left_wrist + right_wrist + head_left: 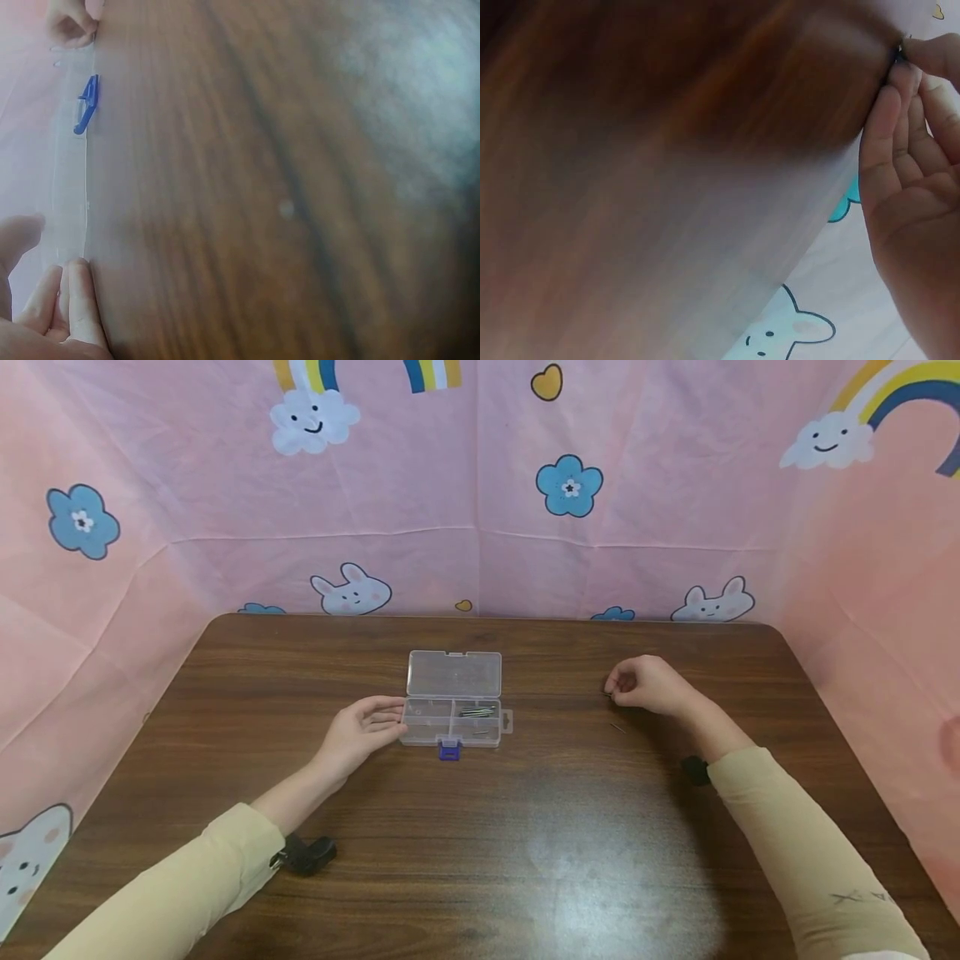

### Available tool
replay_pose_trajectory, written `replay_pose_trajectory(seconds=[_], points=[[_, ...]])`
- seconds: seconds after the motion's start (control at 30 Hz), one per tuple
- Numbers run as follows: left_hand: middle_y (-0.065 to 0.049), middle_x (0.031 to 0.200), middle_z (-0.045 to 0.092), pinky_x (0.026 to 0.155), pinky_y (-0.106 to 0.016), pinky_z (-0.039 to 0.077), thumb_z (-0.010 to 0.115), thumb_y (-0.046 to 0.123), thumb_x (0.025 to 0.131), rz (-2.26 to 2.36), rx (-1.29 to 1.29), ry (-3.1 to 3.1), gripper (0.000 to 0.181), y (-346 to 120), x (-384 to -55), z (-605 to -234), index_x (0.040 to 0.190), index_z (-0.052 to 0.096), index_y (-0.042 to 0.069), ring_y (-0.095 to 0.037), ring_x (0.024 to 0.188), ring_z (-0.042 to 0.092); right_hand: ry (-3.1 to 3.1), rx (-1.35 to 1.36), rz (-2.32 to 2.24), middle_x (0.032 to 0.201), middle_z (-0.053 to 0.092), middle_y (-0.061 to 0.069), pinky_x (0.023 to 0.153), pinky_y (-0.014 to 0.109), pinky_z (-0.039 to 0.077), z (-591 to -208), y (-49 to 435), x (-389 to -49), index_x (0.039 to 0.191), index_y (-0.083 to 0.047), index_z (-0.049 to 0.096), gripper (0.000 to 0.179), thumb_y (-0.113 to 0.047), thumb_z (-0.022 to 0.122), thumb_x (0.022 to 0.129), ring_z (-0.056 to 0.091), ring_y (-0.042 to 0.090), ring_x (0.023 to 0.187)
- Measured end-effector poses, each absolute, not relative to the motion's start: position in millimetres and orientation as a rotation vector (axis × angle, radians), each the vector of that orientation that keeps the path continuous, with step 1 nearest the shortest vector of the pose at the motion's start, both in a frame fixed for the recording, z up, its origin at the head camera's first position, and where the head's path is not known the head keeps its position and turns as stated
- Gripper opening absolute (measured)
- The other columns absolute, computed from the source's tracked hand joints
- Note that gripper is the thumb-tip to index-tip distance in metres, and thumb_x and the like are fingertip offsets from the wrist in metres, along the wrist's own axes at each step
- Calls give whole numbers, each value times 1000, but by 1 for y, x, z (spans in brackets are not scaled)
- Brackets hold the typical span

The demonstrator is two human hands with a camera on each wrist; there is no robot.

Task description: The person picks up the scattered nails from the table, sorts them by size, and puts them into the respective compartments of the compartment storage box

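A clear plastic compartment box (451, 732) with a blue latch (449, 751) lies on the table, its lid (454, 674) folded back. Several slender metal pieces (477, 712) that look like nails or screws lie in its back right compartment, and a single one (480, 732) in the front right. My left hand (360, 732) touches the box's left end with fairly straight fingers. Off to the right, my right hand (648, 685) pinches a small dark nail-like piece (899, 53) between thumb and fingertips, mostly hidden. Another thin metal piece (617, 727) lies on the table just in front of that hand.
The brown wood-grain table (480, 843) reaches back to a pink printed cloth (420, 502), which also hangs at both sides. Black wrist devices show under the left sleeve (307, 855) and the right sleeve (696, 769).
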State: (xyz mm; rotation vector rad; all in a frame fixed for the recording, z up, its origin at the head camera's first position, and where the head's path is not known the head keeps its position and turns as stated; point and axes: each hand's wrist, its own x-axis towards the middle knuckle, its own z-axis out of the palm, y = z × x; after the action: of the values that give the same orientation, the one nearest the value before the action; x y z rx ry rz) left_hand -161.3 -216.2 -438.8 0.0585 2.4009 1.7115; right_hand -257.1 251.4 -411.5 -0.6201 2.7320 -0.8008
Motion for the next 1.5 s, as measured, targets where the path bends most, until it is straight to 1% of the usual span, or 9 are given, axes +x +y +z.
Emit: replay_pose_trajectory(seconds=[0.23, 0.47, 0.6, 0.77, 0.9, 0.97, 1.33, 1.5], points=[[-29, 142, 64, 91, -9, 56, 73, 10, 101, 1656, 39, 2439, 50, -217, -161, -439, 146, 57, -4, -36, 126, 69, 2730, -623, -810, 91, 77, 10, 79, 33, 56, -407, 242, -262, 95, -3, 77, 8, -1, 70, 93, 66, 19, 85], [-29, 142, 64, 91, -8, 55, 73, 11, 101, 1648, 35, 2445, 50, -216, -162, -438, 146, 57, -3, -42, 130, 65, 2725, -609, -861, 95, 77, 13, 82, 36, 56, -407, 228, -263, 98, -2, 75, 7, 0, 70, 93, 68, 24, 90], [-29, 142, 64, 91, -8, 54, 74, 11, 101, 1650, 37, 2447, 50, -215, -161, -437, 146, 57, -3, -41, 131, 65, 2726, -606, -894, 95, 75, 12, 83, 37, 55, -407, 218, -262, 99, -2, 75, 7, -1, 71, 94, 66, 25, 90], [-29, 143, 64, 92, -8, 55, 73, 10, 101, 1645, 43, 2450, 50, -216, -162, -439, 146, 57, -3, -41, 131, 64, 2715, -634, -953, 93, 74, 12, 79, 33, 52, -406, 204, -259, 100, -2, 75, 7, 0, 71, 94, 63, 22, 85], [-28, 143, 63, 92, -8, 55, 73, 10, 101, 1645, 41, 2442, 50, -217, -163, -440, 146, 56, -4, -41, 132, 64, 2687, -651, -1012, 94, 74, 11, 73, 29, 50, -405, 193, -256, 100, -1, 75, 8, 0, 69, 95, 61, 20, 82], [-29, 143, 63, 93, -8, 55, 72, 10, 101, 1645, 51, 2441, 51, -217, -163, -440, 147, 56, -4, -41, 132, 64, 2676, -663, -1031, 95, 74, 11, 72, 28, 50, -405, 188, -254, 101, -1, 74, 8, -1, 69, 96, 61, 20, 82], [-29, 143, 62, 93, -10, 57, 72, 8, 101, 1668, 62, 2423, 50, -218, -163, -442, 147, 55, -5, -39, 129, 66, 2617, -719, -1116, 95, 74, 9, 78, 34, 55, -399, 156, -245, 104, 0, 75, 10, -1, 68, 96, 63, 21, 85], [-30, 143, 62, 92, -10, 57, 72, 9, 101, 1671, 66, 2427, 50, -218, -164, -443, 147, 55, -5, -39, 130, 65, 2605, -787, -1136, 95, 75, 9, 77, 31, 55, -399, 143, -243, 103, 1, 75, 10, 0, 69, 95, 62, 19, 84]])
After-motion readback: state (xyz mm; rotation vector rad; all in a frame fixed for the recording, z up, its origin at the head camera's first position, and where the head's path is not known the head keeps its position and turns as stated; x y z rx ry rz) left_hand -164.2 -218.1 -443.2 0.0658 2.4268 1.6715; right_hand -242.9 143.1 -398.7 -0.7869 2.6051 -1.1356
